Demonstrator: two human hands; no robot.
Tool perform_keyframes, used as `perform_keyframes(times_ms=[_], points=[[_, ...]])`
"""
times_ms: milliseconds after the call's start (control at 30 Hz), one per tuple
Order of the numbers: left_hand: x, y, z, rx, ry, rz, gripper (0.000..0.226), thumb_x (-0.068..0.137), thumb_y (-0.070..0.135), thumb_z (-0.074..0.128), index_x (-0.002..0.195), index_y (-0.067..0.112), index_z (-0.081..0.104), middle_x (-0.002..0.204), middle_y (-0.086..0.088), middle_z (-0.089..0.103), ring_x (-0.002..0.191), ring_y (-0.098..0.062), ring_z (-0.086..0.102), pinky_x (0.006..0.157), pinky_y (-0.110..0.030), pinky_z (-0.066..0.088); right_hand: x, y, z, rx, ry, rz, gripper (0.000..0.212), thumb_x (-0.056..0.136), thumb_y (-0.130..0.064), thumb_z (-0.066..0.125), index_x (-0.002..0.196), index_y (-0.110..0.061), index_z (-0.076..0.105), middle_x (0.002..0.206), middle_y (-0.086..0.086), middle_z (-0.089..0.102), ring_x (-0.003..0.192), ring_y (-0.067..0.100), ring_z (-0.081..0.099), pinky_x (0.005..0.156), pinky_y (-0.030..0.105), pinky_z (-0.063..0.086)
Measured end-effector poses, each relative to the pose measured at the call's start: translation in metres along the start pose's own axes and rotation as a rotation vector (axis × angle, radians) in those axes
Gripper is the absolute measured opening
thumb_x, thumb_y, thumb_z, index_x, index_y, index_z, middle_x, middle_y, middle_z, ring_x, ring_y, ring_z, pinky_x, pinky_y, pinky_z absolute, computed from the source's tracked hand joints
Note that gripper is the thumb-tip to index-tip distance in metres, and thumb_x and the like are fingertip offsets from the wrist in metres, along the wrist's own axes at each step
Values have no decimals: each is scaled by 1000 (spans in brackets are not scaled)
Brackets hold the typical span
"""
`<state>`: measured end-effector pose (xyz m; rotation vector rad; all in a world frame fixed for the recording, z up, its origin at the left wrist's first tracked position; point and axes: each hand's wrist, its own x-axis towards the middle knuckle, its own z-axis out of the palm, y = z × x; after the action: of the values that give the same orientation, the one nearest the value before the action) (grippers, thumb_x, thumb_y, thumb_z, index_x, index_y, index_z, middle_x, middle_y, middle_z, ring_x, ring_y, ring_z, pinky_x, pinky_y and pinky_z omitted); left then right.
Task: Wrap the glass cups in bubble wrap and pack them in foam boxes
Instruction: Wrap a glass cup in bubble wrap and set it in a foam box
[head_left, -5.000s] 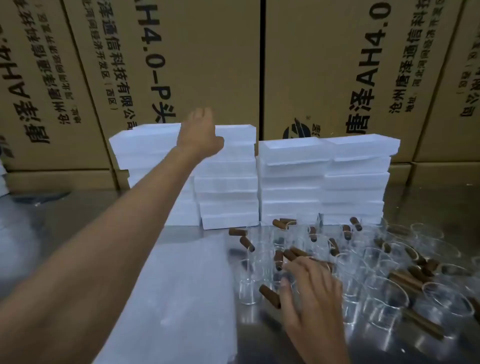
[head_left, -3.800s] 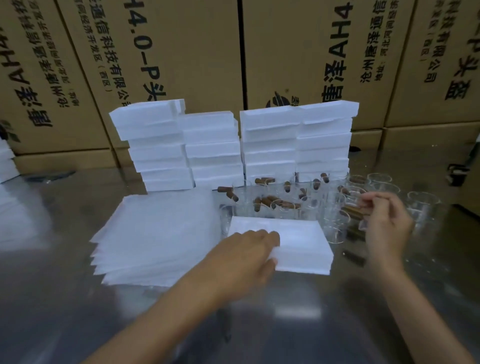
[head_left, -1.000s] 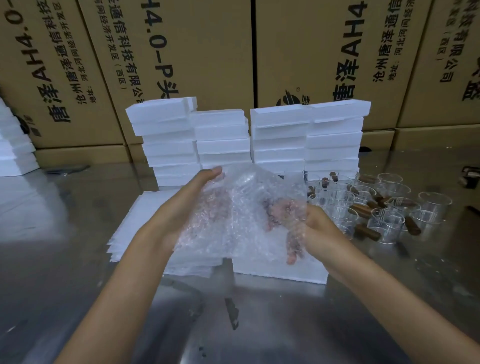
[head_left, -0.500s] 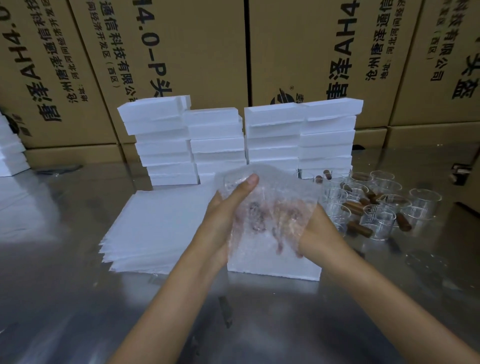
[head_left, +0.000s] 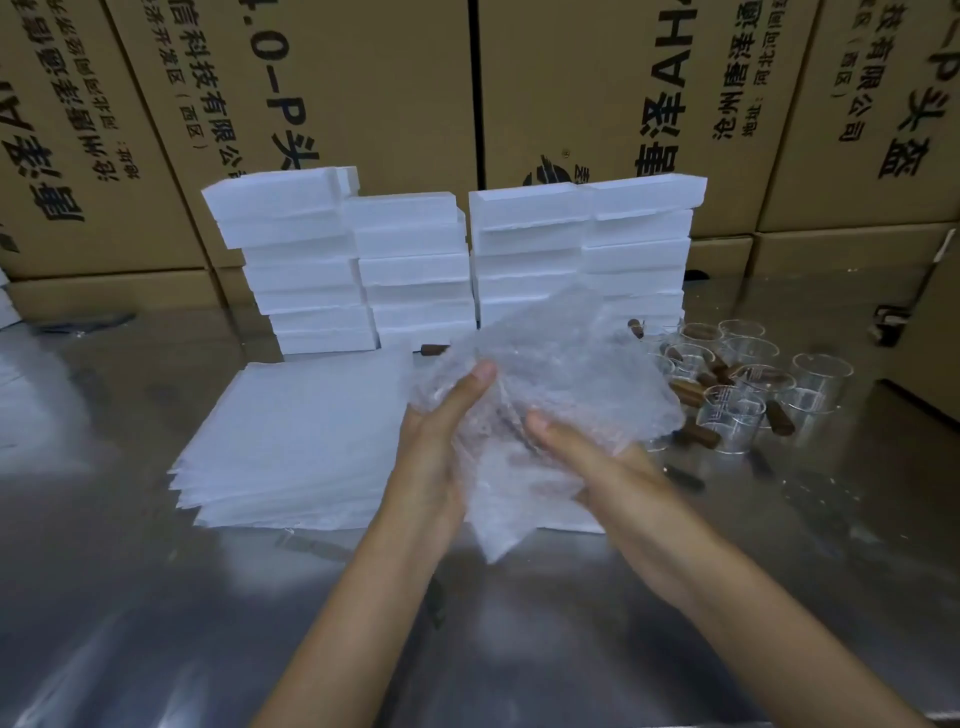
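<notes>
1. The left hand (head_left: 441, 415) holds the left side of a sheet of bubble wrap (head_left: 561, 384), with its thumb lying along the wrap.
2. The right hand (head_left: 587, 457) holds the same sheet from below, and its thumb presses on top.
3. The bubble wrap is bunched up between the two hands, above the table (head_left: 519, 623). One corner hangs down under the hands.
4. I cannot tell if a cup is inside the wrap, because it is too blurry.
5. The glass cups (head_left: 748, 384) stand on the table just past the right hand, on its right side. Brown handles (head_left: 696, 434) stick out among them.
6. A foam box (head_left: 587, 522) lies on the table under the hands, mostly hidden by them.
7. A pile of white sheets (head_left: 291, 441) lies flat beside the left hand, on its left.
8. Stacks of foam boxes (head_left: 415, 260) stand far beyond both hands.
9. Big cardboard boxes (head_left: 363, 78) stand behind the stacks.
</notes>
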<state>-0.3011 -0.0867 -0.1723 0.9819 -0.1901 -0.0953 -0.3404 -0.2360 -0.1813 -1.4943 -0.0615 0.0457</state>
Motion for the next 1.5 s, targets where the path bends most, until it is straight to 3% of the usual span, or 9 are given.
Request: perform_keyframes(times_ms=[167, 267, 367, 600, 733, 967, 1200, 1333, 1500], points=[[-13, -16, -21, 234, -37, 76, 70, 59, 18, 88, 120, 22, 54, 111, -2, 72, 103, -23, 70, 78, -31, 57, 14, 2, -11, -31, 217, -130, 10, 91, -16, 70, 86, -10, 76, 86, 1, 78, 85, 16, 75, 81, 33, 58], [-23, -18, -38, 658, -151, 128, 63, 63, 30, 88, 118, 31, 57, 114, 5, 70, 108, -16, 67, 89, -32, 54, 12, 16, -12, -254, 246, -189, 31, 87, -18, 72, 56, -22, 67, 51, -12, 61, 49, 1, 56, 52, 17, 42], [-32, -21, -40, 834, -191, 139, 41, 67, 41, 86, 97, 22, 65, 107, 11, 70, 103, -12, 66, 95, -32, 49, 14, 32, -11, -479, 350, -272, 43, 82, -25, 72, 47, -17, 48, 45, -10, 45, 47, 10, 42, 52, 28, 33], [-40, -34, -40, 990, -57, 218, 36, 81, 17, 80, 52, 18, 57, 88, 11, 58, 83, -8, 60, 76, -20, 42, 12, 40, -7, -1020, 393, -828, 29, 67, -12, 70, 66, -21, 43, 68, -12, 41, 65, 18, 44, 63, 32, 34], [-38, -39, -36, 1001, 7, 250, 27, 68, 12, 74, 69, 24, 49, 77, 6, 51, 69, -16, 48, 66, -27, 40, -4, 55, -5, -928, 330, -844, 26, 82, -16, 69, 106, -14, 58, 98, 0, 60, 89, 19, 54, 77, 32, 41], [-46, -42, -30, 922, 62, 367, 26, 76, 8, 57, 96, 25, 58, 101, 12, 61, 92, -10, 59, 76, -19, 45, -15, 60, -9, -1040, 35, -693, 23, 87, -31, 48, 75, -19, 63, 146, -3, 50, 137, 20, 36, 107, 35, 24], [-57, -42, -48, 1554, -237, 591, 29, 92, 41, 50, 84, 20, 67, 107, 11, 55, 109, -9, 47, 93, -34, 40, -16, 61, -12, -898, 171, -730, 19, 84, -25, 46, 91, -22, 63, 136, -6, 53, 133, 14, 40, 107, 34, 25], [-57, -46, -42, 1631, -186, 528, 44, 80, 63, 58, 83, 21, 71, 133, 8, 44, 124, -10, 39, 97, -23, 38, -14, 60, -13, -850, 227, -718, 24, 84, -25, 43, 87, -20, 66, 128, -8, 57, 127, 15, 44, 106, 38, 28], [-51, -39, -36, 1476, -127, 418, 31, 75, 49, 76, 79, 25, 57, 109, 16, 46, 104, -4, 48, 83, -5, 32, -6, 60, -20, -557, 403, -656, 36, 90, -27, 34, 102, -19, 67, 118, -17, 59, 121, 5, 47, 103, 33, 34]])
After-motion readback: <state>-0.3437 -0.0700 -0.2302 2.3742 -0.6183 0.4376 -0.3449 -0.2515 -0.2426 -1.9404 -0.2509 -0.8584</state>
